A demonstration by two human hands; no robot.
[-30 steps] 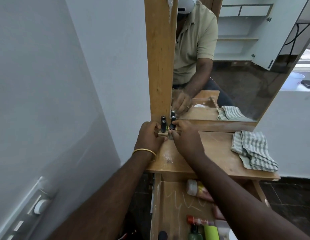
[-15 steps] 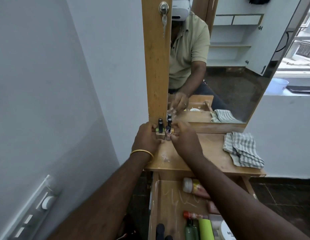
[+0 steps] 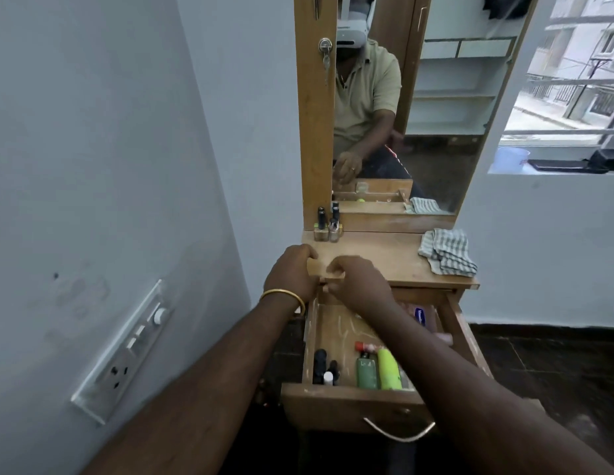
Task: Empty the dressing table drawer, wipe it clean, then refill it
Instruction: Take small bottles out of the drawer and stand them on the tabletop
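Wooden drawer (image 3: 350,402) at 6 o'clock hangs open, bottles (image 3: 377,368) inside, unwiped; nail polishes (image 3: 327,224) stand at 12 o'clock on the tabletop (image 3: 384,258), cloth (image 3: 447,252) at 2 o'clock, while left hand (image 3: 291,272) and right hand (image 3: 360,282) hover loosely curled, apparently empty, over the tabletop's front edge.

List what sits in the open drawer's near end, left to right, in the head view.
Black bottle → small white-capped bottle → dark green bottle → lime green bottle.
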